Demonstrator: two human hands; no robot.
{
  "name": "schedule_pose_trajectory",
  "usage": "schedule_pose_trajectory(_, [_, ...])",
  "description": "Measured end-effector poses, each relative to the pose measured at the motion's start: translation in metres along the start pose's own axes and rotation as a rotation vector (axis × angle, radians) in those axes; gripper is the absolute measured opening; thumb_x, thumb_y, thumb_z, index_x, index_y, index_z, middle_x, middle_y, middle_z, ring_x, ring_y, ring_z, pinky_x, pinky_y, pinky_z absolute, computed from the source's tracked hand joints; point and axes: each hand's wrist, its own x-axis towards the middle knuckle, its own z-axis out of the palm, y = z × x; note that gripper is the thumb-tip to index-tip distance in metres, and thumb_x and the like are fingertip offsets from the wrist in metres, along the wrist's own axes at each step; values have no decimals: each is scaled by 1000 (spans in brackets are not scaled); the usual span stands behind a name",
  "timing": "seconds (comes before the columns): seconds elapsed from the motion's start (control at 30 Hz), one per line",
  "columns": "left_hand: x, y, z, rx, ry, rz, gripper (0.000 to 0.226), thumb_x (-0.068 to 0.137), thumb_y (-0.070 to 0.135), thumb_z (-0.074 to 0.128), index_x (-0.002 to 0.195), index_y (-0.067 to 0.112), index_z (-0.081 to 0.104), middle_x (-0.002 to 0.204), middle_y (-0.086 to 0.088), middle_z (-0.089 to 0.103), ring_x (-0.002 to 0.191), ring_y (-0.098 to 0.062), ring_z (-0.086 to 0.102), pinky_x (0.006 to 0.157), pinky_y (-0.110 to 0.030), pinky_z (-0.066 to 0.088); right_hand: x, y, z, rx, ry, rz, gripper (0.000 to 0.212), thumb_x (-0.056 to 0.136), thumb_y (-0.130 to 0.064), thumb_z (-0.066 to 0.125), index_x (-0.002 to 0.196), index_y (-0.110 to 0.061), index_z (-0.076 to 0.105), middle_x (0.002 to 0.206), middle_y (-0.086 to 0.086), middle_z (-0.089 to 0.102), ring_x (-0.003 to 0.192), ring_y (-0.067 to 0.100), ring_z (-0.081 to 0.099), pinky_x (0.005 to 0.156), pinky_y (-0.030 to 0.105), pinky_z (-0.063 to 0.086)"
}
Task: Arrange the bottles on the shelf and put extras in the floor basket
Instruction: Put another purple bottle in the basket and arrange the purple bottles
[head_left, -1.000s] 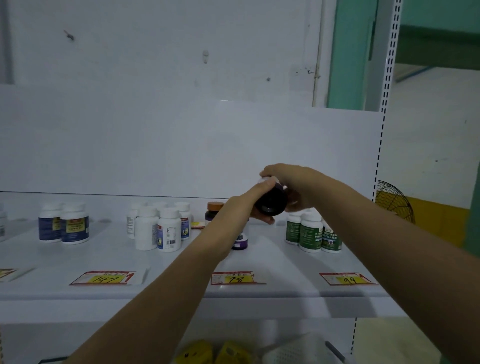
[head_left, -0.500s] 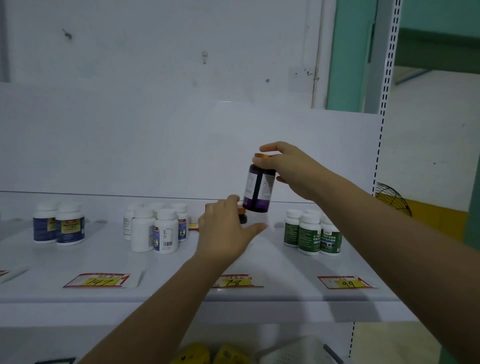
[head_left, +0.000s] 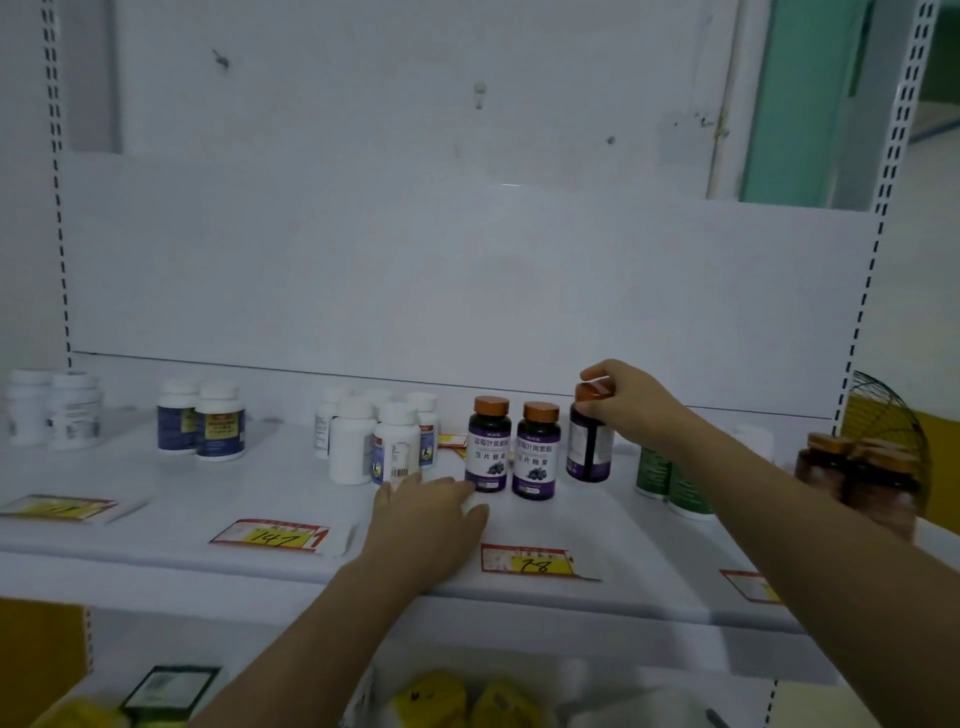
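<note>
Yellow price tag (head_left: 270, 538), lying on the shelf (head_left: 156, 551), is showing the handwritten number 147; second tag (head_left: 535, 563), to its right, is showing 78. Two upright purple bottles (head_left: 489, 452) are each displaying 压片糖果 on their labels; the smaller print is proving too blurred to read.

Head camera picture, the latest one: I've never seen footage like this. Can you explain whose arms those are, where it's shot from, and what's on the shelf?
No machine here: a person wears a camera on the head, so you see their own arms reaching forward. On the white shelf stand white bottles, blue-labelled bottles, green-labelled bottles, amber jars and two purple bottles with orange caps. The right hand grips a third purple bottle by its cap, beside that pair. The left hand lies open on the shelf before them.
</note>
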Motion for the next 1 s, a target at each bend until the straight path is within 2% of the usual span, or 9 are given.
schedule_pose_trajectory(0.13, [3,-2,2,-28,-49,-18,46,98,44,28,141,30,38,148,4,39,140,-23,24,116,-46,15,3,11,7,-68,-40,5,41,90,-16,62,129,-16,50,131,8,54,110,21,51,89,29,43])
schedule_pose_trajectory(0.27, [3,-2,3,-31,-62,-15,42,98,41,28,129,26,52,134,-1,53,128,-22,40,109,-43,25,3,15,10,-101,-82,-2,40,91,-16,61,130,-18,51,130,5,54,107,18,50,87,30,42])
schedule_pose_trajectory(0.37, [3,-1,4,-40,-82,-12,42,98,41,30,127,23,54,129,-1,56,120,-20,48,104,-38,32,3,15,9,-119,-98,-12,40,92,-16,59,131,-20,51,130,4,54,105,17,50,85,29,41])
schedule_pose_trajectory(0.47, [4,-1,4,4,-104,5,44,98,43,28,131,24,50,134,0,53,122,-19,46,105,-39,32,3,14,10,-168,-119,-13,44,94,-18,56,136,-20,47,136,4,52,115,21,50,91,30,40])
schedule_pose_trajectory(0.57, [6,-2,6,45,-137,30,48,99,44,24,143,30,35,146,2,41,132,-20,38,110,-42,27,-1,15,15,-228,-134,7,49,98,-20,50,145,-21,37,145,5,45,129,24,43,101,34,36])
schedule_pose_trajectory(0.77, [7,-8,9,170,-175,87,48,100,39,25,147,29,26,152,-1,30,135,-27,33,111,-50,28,-12,14,18,-233,-132,29,58,99,-27,47,151,-30,20,152,5,36,136,26,38,108,37,33])
schedule_pose_trajectory(0.93, [6,-4,7,16,-81,54,43,100,43,25,138,31,42,137,2,51,122,-18,48,106,-40,37,-22,10,9,-273,-82,-13,53,99,-29,46,149,-24,28,152,5,36,136,24,36,108,34,31])
schedule_pose_trajectory(1.0, [5,0,4,-57,-70,15,45,99,47,26,139,33,42,137,2,52,122,-17,49,106,-38,37,-26,10,0,-311,-69,-25,50,99,-30,45,148,-22,32,152,5,36,138,24,33,109,34,29])
